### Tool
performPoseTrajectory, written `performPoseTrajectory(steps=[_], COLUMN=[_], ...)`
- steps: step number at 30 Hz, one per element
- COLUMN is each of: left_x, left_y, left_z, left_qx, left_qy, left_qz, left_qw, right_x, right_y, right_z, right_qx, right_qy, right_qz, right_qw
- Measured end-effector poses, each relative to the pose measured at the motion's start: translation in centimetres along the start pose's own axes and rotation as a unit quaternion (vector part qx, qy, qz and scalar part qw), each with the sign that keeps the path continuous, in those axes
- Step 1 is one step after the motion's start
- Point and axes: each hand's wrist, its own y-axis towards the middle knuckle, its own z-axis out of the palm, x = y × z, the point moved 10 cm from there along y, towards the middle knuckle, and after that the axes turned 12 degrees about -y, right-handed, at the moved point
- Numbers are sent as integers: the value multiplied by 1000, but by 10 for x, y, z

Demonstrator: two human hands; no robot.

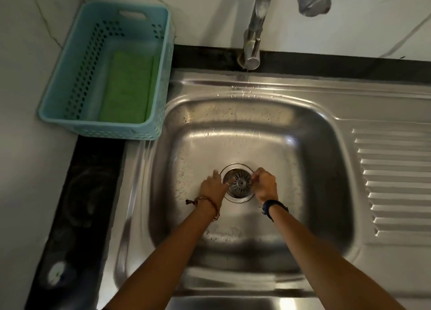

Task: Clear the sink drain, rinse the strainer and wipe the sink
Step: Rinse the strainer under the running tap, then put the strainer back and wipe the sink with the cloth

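Observation:
A round metal strainer (241,183) with slots sits in the drain at the bottom of the steel sink (233,132). Both of my hands are down in the basin on either side of it. My left hand (213,188) lies at the strainer's left rim with fingertips reaching onto its edge. My right hand (265,186) is curled at the right rim, its fingers pinching the strainer's edge. The strainer looks slightly tilted in the drain ring.
A tap (254,29) stands over the sink's back edge. A light blue perforated basket (161,53) on the counter at back left holds a green sponge (127,88). The ribbed drainboard (394,181) lies to the right. A dark counter strip (77,204) borders the left.

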Motion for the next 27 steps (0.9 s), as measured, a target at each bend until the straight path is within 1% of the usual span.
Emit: performPoseTrajectory(steps=[2, 3, 6, 7, 11, 13, 15, 19, 20, 24, 25, 27], left_x=[-10, -14, -11, -10, -7, -5, -4, -7, -10, -15, -15, -14], left_y=[3, 3, 6, 6, 6, 4, 0, -23, -29, -55, -64, -88], left_z=[5, 8, 6, 5, -1, -3, -5, -30, -35, -59, -71, -102], left_qx=[-4, 14, 12, 4, -23, -24, -36, -142, -158, -197, -212, -255], left_qy=[29, 59, 43, 44, 2, -17, -29, -77, -88, -142, -156, -180], left_qz=[23, 33, 14, 12, -20, -26, -16, 15, 21, 19, 24, 41], left_qw=[999, 998, 999, 999, 1000, 999, 999, 987, 983, 970, 964, 949], right_x=[-1, 0, 7, 8, 6, 6, 9, 24, 29, 55, 64, 88], right_y=[-2, -4, -13, -15, -21, -24, -26, -37, -40, -63, -69, -78], right_z=[4, 6, 15, 19, 28, 24, 15, -14, -19, -19, -27, -53], right_qx=[9, 14, 19, 26, 55, 62, 63, 15, 14, 102, 102, 73], right_qy=[-25, -53, -172, -196, -221, -200, -154, -69, -56, -43, -29, 17], right_qz=[-12, -26, -85, -95, -102, -99, -92, -99, -105, -170, -179, -200], right_qw=[1000, 998, 981, 976, 968, 973, 982, 993, 993, 979, 978, 977])
